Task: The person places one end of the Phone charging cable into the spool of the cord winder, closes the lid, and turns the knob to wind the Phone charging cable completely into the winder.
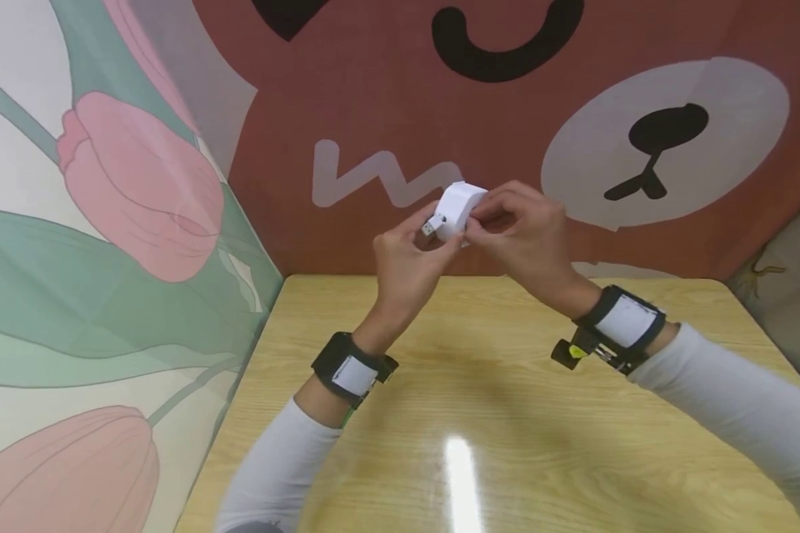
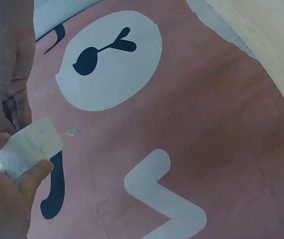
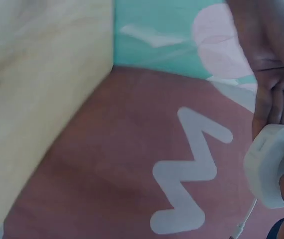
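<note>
A small white rounded case [image 1: 458, 207], with a USB plug [image 1: 433, 224] sticking out on its left, is held up above the back of the table. My left hand [image 1: 410, 266] grips its lower side between thumb and fingers. On the other side, my right hand [image 1: 530, 237] pinches the edge of the case with thumb and curled fingers. The left wrist view shows a ribbed patch on the white case [image 2: 32, 144]. In the right wrist view the case [image 3: 266, 162] has a hollow face, partly hidden by the right thumb, and a thin white cable [image 3: 244, 221] hangs below.
Below the hands lies a wood-grain table [image 1: 507, 429] with a bright light reflection. A reddish-brown printed cloth [image 1: 387, 89] with a cartoon face stands behind it, and a tulip-print panel [image 1: 140, 185] borders the left. Both wrists wear black straps [image 1: 620, 322] with cameras.
</note>
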Motion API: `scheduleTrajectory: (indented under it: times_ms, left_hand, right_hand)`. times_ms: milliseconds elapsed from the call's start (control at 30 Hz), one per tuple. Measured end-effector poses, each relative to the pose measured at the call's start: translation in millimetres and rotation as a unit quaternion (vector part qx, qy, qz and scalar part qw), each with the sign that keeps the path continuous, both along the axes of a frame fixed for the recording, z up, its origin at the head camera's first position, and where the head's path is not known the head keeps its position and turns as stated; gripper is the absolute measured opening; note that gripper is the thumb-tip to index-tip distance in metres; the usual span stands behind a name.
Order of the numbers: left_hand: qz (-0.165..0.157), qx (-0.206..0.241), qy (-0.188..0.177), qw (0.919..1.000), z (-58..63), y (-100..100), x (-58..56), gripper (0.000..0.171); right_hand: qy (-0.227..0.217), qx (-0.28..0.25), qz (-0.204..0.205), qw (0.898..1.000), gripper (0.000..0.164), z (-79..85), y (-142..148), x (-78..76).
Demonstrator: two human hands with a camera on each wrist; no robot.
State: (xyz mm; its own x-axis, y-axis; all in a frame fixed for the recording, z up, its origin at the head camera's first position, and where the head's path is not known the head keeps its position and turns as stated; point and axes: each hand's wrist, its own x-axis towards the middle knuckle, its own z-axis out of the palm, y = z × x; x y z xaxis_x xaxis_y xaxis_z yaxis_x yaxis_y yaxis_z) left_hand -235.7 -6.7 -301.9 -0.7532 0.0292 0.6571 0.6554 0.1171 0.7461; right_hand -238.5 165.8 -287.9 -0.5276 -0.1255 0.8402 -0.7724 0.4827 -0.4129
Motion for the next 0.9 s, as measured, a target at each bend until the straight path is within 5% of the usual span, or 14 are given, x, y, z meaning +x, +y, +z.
scheduleTrajectory:
  times_ms: [167,300,533,700,900]
  left_hand:
    - [0.004,0.031,-0.084,0.996,-0.7,-6,-3.8,0.042]
    - [-0.024,0.071,-0.163,0.9838,0.3,-12,-6.3,0.04]
    - [-0.132,0.142,-0.277,0.9411,0.3,-12,-3.4,0.041]
    - [-0.196,0.165,-0.312,0.9149,-8.3,-3,-3.3,0.042]
    - [-0.234,0.18,-0.317,0.9014,-24.9,-3,-0.7,0.042]
  right_hand:
    - [-0.041,0.027,0.006,0.999,0.01,10.4,7,-2.4]
    - [-0.085,-0.021,-0.006,0.996,0.016,19.3,15,-3.5]
    - [-0.225,-0.08,-0.053,0.97,0.034,12.9,27,-1.5]
    - [-0.309,-0.099,-0.016,0.946,0.04,0.2,28,3.3]
    - [-0.33,-0.127,0.021,0.935,0.04,-17.3,8,7.4]
